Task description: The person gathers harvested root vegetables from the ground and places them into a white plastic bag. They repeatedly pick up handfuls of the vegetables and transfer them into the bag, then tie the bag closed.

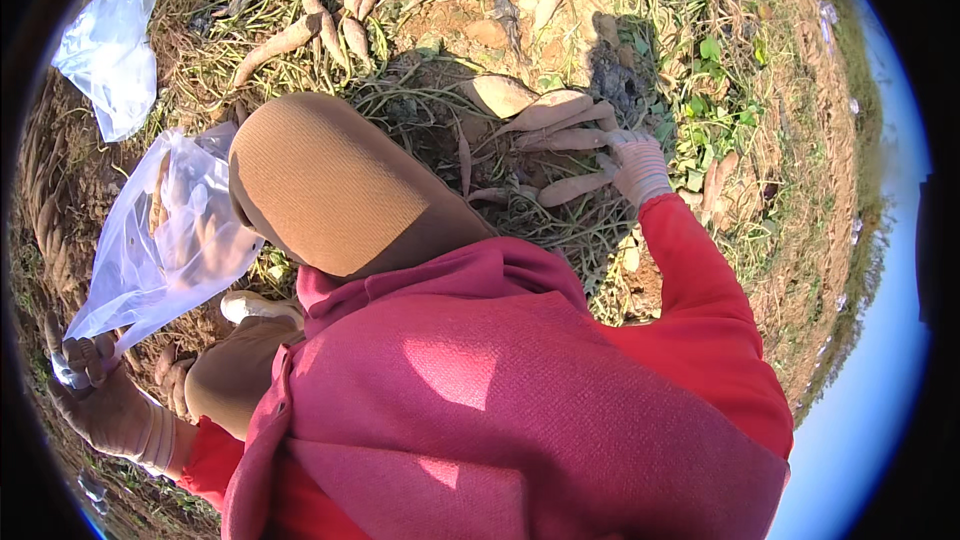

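My left hand (112, 394), in a soiled glove with a striped cuff, grips the gathered edge of a clear plastic bag (172, 225) at the left. Several sweet potatoes show through the bag's film. My right hand (637, 165), in a light striped glove, reaches to the ground on the right side. Its fingers are at the ends of a cluster of long sweet potatoes (559, 139); one more sweet potato (574, 189) lies just below, its tip against the fingers. Whether the fingers are closed around any of them cannot be made out.
Another clear plastic bag (120, 45) lies at the upper left. More sweet potatoes (281, 45) rest on cut vines (202, 82) and soil along the top. Two lie near the leafy vines (716, 180) right of my right hand. My bent knee (322, 180) stands between the bag and the cluster.
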Demonstrator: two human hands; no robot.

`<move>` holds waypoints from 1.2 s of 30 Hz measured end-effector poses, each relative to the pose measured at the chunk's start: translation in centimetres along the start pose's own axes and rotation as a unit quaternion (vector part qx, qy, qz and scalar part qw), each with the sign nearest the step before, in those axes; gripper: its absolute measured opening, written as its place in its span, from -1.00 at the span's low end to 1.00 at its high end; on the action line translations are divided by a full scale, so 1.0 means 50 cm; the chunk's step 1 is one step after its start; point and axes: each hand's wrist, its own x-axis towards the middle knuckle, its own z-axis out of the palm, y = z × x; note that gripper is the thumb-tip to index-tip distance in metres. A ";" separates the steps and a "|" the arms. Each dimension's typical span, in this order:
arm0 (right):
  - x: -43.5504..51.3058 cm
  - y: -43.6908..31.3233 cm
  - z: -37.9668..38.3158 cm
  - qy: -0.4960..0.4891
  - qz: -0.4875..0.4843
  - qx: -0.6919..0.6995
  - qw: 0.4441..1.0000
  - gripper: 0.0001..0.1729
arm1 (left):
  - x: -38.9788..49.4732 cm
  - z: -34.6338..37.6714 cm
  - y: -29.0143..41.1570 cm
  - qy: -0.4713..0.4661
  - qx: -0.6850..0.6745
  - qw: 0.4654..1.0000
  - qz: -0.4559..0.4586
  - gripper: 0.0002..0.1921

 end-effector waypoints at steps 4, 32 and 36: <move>0.048 -0.065 0.058 0.046 -0.019 -0.113 0.992 -0.47 | 0.004 -0.006 -0.010 -0.019 -0.007 1.000 0.003 -0.18; 0.029 0.036 -0.039 0.109 0.305 0.665 0.673 -0.51 | -0.014 0.010 -0.052 0.125 0.061 0.990 0.016 -0.38; 0.048 -0.010 -0.065 -0.022 0.191 0.437 0.878 -0.52 | -0.019 0.036 -0.055 0.103 0.021 0.994 0.017 -0.46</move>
